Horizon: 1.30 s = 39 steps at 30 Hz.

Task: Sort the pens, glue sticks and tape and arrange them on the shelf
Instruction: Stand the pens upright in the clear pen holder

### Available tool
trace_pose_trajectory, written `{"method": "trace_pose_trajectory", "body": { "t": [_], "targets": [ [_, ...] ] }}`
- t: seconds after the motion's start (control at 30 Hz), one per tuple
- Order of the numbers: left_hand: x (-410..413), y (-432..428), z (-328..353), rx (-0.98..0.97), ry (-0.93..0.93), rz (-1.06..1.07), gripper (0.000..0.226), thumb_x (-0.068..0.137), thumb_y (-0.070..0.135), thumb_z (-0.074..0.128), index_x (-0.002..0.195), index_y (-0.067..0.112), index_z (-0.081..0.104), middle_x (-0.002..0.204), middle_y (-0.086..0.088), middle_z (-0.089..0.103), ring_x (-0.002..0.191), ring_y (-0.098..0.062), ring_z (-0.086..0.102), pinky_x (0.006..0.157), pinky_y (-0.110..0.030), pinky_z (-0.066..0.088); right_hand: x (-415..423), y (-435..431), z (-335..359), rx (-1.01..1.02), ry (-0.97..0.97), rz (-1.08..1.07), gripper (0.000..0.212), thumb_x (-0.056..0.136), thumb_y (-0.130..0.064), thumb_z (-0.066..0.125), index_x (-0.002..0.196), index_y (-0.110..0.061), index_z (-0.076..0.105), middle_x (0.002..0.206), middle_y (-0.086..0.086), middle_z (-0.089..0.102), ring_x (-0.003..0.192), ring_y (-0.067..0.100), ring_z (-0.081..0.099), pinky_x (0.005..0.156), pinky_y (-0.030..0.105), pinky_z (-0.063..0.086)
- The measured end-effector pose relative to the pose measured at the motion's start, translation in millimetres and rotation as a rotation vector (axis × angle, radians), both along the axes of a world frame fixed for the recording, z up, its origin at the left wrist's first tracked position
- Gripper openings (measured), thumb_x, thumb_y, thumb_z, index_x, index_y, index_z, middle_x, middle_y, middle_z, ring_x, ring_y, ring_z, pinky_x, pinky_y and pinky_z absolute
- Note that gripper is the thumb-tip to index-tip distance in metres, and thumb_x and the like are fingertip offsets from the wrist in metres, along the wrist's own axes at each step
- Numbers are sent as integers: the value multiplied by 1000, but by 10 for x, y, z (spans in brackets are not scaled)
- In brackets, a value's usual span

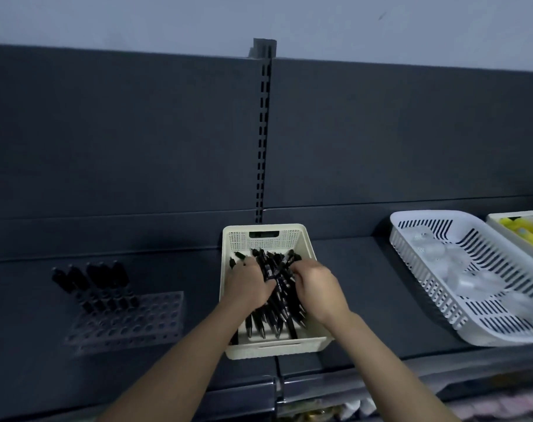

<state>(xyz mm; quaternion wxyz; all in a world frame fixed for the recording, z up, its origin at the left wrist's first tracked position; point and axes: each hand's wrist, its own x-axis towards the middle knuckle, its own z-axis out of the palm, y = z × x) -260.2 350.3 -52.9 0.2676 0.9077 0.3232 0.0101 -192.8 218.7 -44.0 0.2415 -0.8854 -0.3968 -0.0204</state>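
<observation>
A cream perforated basket (311, 254) stands on the dark grey shelf (30, 376) and holds several black pens (277, 312) in a loose heap. Both hands are inside it. My left hand (248, 284) curls its fingers round pens on the left of the heap. On the right, my right hand (317, 287) grips a bunch of pens. To the left, a clear plastic pen rack (137, 321) with rows of holes holds several black pens (91, 281) upright in its back rows.
A white slotted basket (460, 321) with clear tape rolls (466, 278) sits to the right. Beyond it, at the frame edge, a cream basket (503, 222) holds yellow items (524, 233). The shelf's back panel and slotted upright (263, 132) rise behind.
</observation>
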Motion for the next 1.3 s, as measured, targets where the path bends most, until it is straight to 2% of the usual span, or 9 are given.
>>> {"method": "trace_pose_trajectory", "body": {
  "t": [0.2,0.33,0.47,0.63,0.7,0.8,0.93,1.1,1.3],
  "targets": [
    [150,-83,-1,-41,29,180,80,71,47,69,130,7,32,118,-12,54,105,-28,55,82,-36,50,68,-69,-18,169,69,-14,28,86,2,51,106,-8,68,99,5,67,91,17,61,76,9,37],
    [221,-135,-89,-140,81,254,117,68,45,72,150,14,-5,138,-20,39,121,-35,47,97,-44,46,75,-96,-33,187,93,-22,25,85,1,52,102,-8,68,96,4,66,87,14,59,73,7,32],
    [232,-147,-121,-227,-54,319,79,76,27,67,136,5,20,105,-9,58,93,-28,61,78,-39,53,61,-108,-39,194,94,-13,23,86,0,52,100,-8,68,94,5,67,86,16,61,74,13,39],
    [225,-76,-30,-298,-256,338,26,93,17,53,111,2,41,76,-1,51,60,-14,50,44,-26,33,73,-105,-57,187,92,2,21,87,-3,52,98,-10,68,94,2,67,85,13,60,75,18,45],
    [215,-17,-14,-351,-355,334,18,92,12,51,104,1,44,68,-1,54,53,-14,54,43,-25,38,77,-97,-65,179,82,8,21,88,-4,52,99,-11,68,93,1,67,84,12,60,74,18,45],
    [168,47,45,-537,-535,345,17,86,3,48,101,-3,51,62,-5,59,47,-16,59,45,-27,48,83,-91,-78,162,61,16,21,87,-3,52,98,-10,68,92,1,66,82,13,60,71,20,45],
    [64,113,190,-543,-650,345,11,86,4,49,94,10,51,63,-3,58,49,-9,53,48,-22,41,78,-72,-114,52,-1,49,17,88,-6,51,93,-10,67,90,4,66,80,19,61,68,27,48],
    [-102,250,234,-608,-707,301,8,85,12,57,85,6,52,58,-6,58,53,-17,54,57,-32,47,-1,179,-48,-92,24,80,13,92,-13,48,85,-6,57,88,9,59,75,27,59,60,31,44],
    [-335,290,357,-672,-794,373,22,86,15,63,102,1,58,69,-8,62,55,-11,55,55,-28,47,67,707,49,-219,122,32,27,92,-26,55,74,-7,52,83,12,60,82,31,61,61,29,40]
  ]
}}
